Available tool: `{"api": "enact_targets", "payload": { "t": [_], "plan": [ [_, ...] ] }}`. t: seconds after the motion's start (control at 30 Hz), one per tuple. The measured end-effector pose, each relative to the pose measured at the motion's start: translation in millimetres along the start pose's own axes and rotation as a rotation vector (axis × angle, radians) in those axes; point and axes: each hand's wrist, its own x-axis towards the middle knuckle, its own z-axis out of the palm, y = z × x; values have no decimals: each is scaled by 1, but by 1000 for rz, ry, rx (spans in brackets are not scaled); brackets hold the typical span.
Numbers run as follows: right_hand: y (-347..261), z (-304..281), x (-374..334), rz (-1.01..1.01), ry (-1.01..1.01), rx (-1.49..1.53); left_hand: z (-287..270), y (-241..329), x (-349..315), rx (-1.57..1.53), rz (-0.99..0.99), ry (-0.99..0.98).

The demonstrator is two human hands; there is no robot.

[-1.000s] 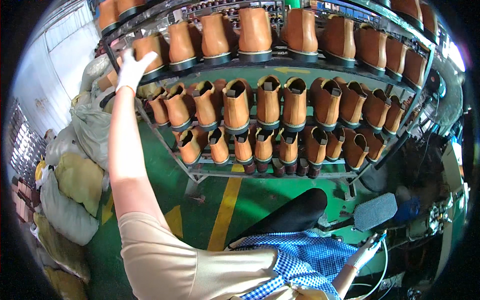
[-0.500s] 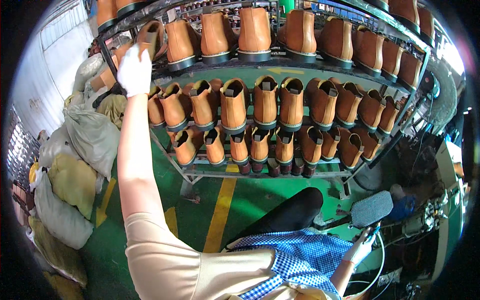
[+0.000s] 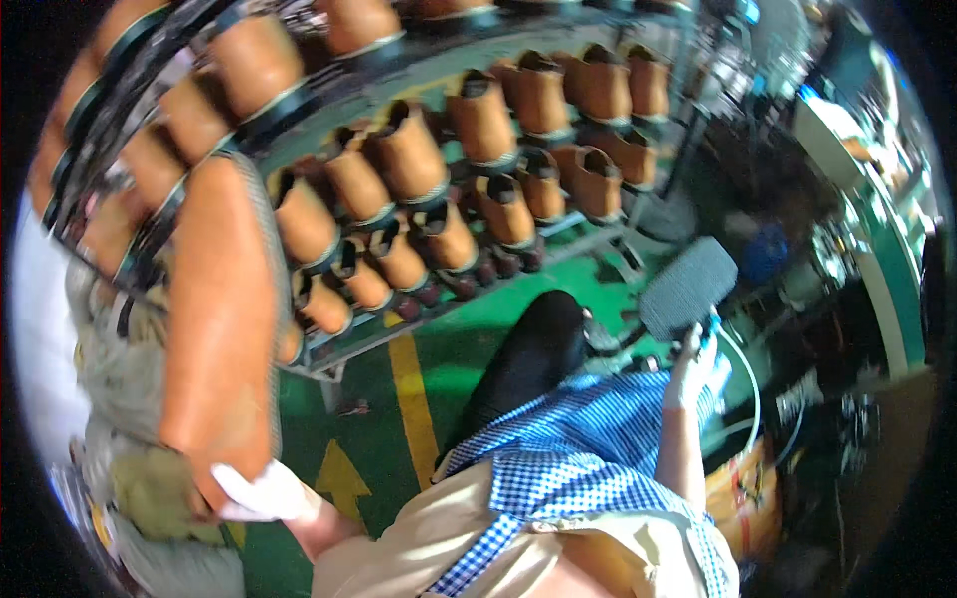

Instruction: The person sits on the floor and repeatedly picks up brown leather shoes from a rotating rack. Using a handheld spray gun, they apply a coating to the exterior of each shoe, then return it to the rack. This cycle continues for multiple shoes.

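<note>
By a checked cloth apron [image 3: 598, 429], the gloved left hand [image 3: 257, 493] has its fingers closed on a smooth tan leather boot [image 3: 224, 309] — long, round-ended, ridge-edged. The right hand's [image 3: 690, 371] fingers grip a small blue tool [image 3: 712, 325] with a curving hose [image 3: 757, 389], near an oblong, textured grey pad [image 3: 688, 287]. Beyond, a metal rack [image 3: 588, 241] carries similar boots [image 3: 483, 125].

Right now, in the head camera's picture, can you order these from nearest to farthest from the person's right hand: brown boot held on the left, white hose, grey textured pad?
1. White hose: starts at the right hand, curving down its right side.
2. Grey textured pad: just beyond that hand.
3. Brown boot: far left, in the left hand.
</note>
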Motion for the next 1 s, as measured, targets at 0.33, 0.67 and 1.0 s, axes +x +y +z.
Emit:
{"api": "enact_targets", "payload": {
  "t": [0.33, 0.67, 1.0],
  "plan": [
    [22, 16, 14, -134, 107, -160, 219, 59, -235, -557, -1105, -745],
    [-4, 3, 0, -60, -36, -65, 274, 130, -365, -542, -630, -1383],
    [-35, -82, -27, -448, -201, -386, 292, 123, -274, -706, 365, -1506]
  ]
}}
